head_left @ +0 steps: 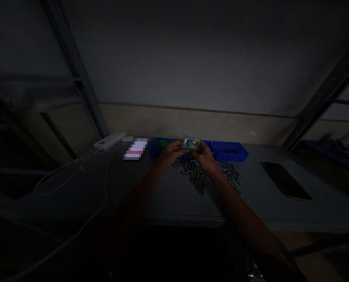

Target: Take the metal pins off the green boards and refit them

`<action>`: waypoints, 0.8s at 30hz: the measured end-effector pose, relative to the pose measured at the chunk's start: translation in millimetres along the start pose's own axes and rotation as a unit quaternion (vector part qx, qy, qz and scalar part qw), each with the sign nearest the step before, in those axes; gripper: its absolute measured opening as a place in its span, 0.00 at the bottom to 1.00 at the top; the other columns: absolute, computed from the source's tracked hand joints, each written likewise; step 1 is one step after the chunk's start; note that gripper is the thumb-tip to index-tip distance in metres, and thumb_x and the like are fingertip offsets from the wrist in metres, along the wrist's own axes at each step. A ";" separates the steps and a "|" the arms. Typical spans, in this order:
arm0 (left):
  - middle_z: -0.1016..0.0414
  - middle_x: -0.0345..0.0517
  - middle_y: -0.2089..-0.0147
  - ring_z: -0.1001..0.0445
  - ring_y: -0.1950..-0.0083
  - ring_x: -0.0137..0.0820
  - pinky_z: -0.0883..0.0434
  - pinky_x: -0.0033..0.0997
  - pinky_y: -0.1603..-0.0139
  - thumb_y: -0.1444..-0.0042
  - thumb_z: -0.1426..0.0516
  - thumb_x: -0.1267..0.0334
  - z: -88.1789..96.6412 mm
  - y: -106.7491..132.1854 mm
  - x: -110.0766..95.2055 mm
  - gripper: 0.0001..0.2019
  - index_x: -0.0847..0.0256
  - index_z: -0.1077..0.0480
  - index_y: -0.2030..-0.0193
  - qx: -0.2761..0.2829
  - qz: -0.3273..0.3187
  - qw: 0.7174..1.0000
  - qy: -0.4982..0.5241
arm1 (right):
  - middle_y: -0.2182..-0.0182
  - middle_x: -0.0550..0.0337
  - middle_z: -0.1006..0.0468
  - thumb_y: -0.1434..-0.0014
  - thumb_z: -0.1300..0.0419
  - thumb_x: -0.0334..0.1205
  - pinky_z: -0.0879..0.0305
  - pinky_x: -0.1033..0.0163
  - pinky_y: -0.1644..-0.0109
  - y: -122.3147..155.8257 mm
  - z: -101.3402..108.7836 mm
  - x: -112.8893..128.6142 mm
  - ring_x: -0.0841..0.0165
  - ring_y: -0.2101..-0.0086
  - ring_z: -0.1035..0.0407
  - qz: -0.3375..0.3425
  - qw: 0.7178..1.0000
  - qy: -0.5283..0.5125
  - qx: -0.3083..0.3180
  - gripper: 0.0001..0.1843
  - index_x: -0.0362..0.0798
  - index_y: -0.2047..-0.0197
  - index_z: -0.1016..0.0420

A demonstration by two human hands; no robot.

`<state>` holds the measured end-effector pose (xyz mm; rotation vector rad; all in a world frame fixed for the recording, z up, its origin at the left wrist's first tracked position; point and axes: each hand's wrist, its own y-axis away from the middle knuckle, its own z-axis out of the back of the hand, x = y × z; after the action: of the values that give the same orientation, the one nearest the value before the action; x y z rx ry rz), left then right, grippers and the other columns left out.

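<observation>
Forearms converge forward, left grip and right grip near each other, fingers bent.

V. low light, grey wall w/ beige lower strip, grey tbl, metal posts both sides.

Small, shiny, crinkled, see-through packet with green patches, aloft between both hands.

Two hands, one packet, one dark phone appear.
</observation>
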<state>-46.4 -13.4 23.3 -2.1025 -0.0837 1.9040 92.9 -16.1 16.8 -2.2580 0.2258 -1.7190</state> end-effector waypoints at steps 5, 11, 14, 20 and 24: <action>0.25 0.42 0.69 0.33 0.72 0.26 0.40 0.26 0.70 0.61 0.37 0.67 -1.1 1.5 -2.2 0.17 0.64 0.27 0.61 -0.004 0.007 1.000 0.011 | 0.69 0.65 0.25 0.65 0.33 0.37 0.37 0.67 0.67 0.6 -0.3 0.6 0.69 0.68 0.32 0.007 1.000 0.009 0.005 0.21 0.49 0.65 0.35; 0.25 0.42 0.68 0.32 0.71 0.26 0.41 0.26 0.70 0.60 0.38 0.67 -2.0 2.3 -3.8 0.16 0.63 0.27 0.61 -0.003 0.019 1.000 0.012 | 0.71 0.65 0.27 0.65 0.34 0.36 0.37 0.67 0.66 1.9 -2.2 4.3 0.70 0.69 0.33 0.010 1.000 0.006 0.015 0.21 0.49 0.65 0.35; 0.26 0.42 0.69 0.32 0.71 0.26 0.40 0.25 0.70 0.61 0.39 0.69 -2.2 1.3 -3.2 0.16 0.63 0.27 0.61 -0.022 0.033 0.999 0.021 | 0.73 0.67 0.28 0.64 0.36 0.35 0.38 0.67 0.67 1.2 -1.5 3.0 0.71 0.71 0.34 0.008 1.000 0.011 0.019 0.19 0.49 0.66 0.35; 0.29 0.40 0.72 0.33 0.72 0.25 0.40 0.24 0.71 0.62 0.40 0.70 -4.0 2.7 -4.7 0.14 0.63 0.27 0.64 -0.038 0.057 0.995 0.065 | 0.77 0.68 0.29 0.65 0.35 0.37 0.41 0.68 0.70 0.3 -0.5 1.1 0.73 0.75 0.37 -0.003 1.000 0.003 0.015 0.17 0.49 0.68 0.33; 0.28 0.42 0.69 0.33 0.70 0.24 0.40 0.24 0.71 0.62 0.40 0.71 -6.2 3.9 -2.6 0.12 0.63 0.28 0.66 0.001 0.075 0.991 0.107 | 0.78 0.68 0.29 0.62 0.35 0.38 0.42 0.67 0.67 2.2 -0.6 4.8 0.73 0.74 0.37 0.005 1.000 0.011 0.025 0.10 0.47 0.74 0.30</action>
<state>-41.2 -18.9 25.2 -2.3562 0.1280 1.7411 93.8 -19.7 20.6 -2.2005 0.1953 -1.7257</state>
